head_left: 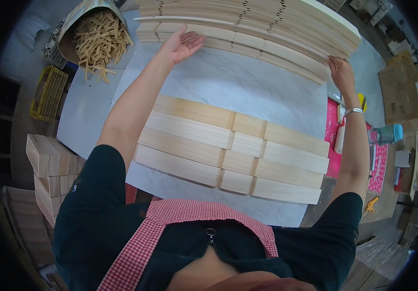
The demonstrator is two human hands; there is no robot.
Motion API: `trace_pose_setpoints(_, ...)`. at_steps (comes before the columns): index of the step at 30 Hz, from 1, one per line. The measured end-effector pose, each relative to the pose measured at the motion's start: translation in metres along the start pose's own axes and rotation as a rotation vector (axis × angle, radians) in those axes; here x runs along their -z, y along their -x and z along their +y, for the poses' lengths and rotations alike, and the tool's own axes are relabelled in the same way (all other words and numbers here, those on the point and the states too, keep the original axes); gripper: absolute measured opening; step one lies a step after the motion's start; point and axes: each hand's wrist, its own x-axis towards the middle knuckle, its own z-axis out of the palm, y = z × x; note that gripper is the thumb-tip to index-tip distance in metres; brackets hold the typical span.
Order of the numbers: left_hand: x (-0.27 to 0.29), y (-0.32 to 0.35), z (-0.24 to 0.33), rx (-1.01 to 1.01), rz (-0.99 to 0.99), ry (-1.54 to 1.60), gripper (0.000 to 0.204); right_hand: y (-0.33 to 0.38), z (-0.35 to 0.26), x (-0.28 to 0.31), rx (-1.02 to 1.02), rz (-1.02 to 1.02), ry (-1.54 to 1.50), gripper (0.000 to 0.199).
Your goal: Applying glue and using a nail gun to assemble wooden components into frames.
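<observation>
Board stack [279, 51], apparently being handled: left hand [181, 46], front, empty; right hand [342, 73], right end, grip unclear; presumably wants two-handed grasp.

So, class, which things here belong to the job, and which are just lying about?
Apparently in the job:
stacked wooden boards
four grooved boards
left hand, open
right hand, at the stack's end

Probably just lying about:
yellow crate
teal container
cardboard box

Top edge crops the board stack [209, 10]; right hand [342, 75] seems partly hidden.
</observation>
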Motion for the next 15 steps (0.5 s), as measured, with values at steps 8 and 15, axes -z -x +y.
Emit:
trace_pose_setpoints(8, -0.02, -0.062, 0.05, -0.003, 0.14, -0.066, 0.052, 0.047, -0.019, 0.042, 0.168, 0.141, -0.179, 0.02)
trace_pose_setpoints(15, 0.119, -0.049, 0.043, 0.128, 0.016, -0.139, 0.048, 0.172, -0.084, 0.092, 0.309, 0.277, -0.123, 0.019)
